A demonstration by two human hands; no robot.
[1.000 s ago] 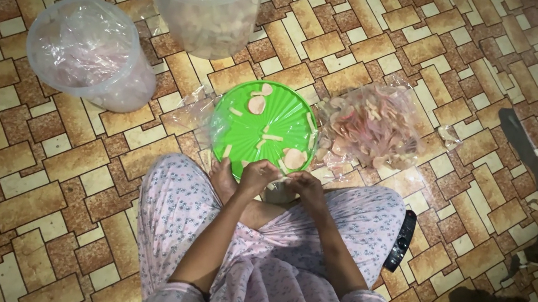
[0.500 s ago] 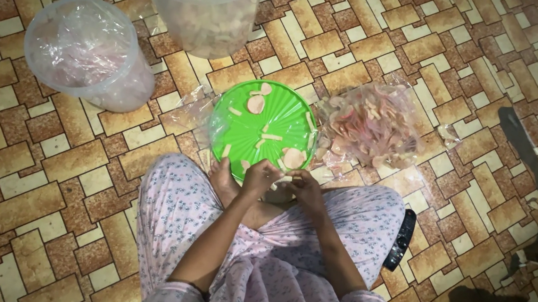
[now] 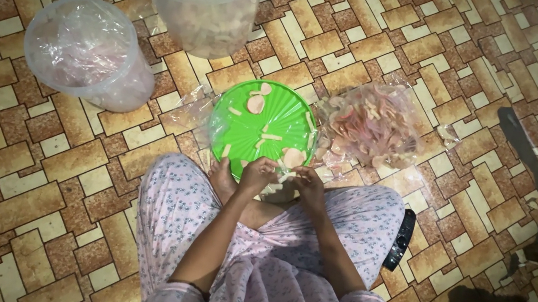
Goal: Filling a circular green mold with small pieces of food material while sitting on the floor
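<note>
while the person sits cross-legged on the patterned floor (image 3: 9, 205), both hands meet just past the lap, at the near rim of the green plate (image 3: 244, 126). the left hand (image 3: 257, 174) and right hand (image 3: 308, 183) are curled toward each other, fingertips pinching a small pale piece (image 3: 282, 174) between them; its long axis is too small to tell. the piece lies between the two hands, neither clearly nearer, touching or just over the plate's near edge. the plate lies straight ahead of the hands, with a few pale slices (image 3: 256, 103) scattered on it. right of the plate, just beside it, a clear flat bag (image 3: 374, 124) holds pinkish-tan peels. further ahead stands a clear tub (image 3: 199, 1) with pale chips inside; to the far left, well apart, stands a round tub lined with crinkled clear plastic (image 3: 86, 52). a dark remote (image 3: 401, 240) lies by the right knee. no labels can be read.
</note>
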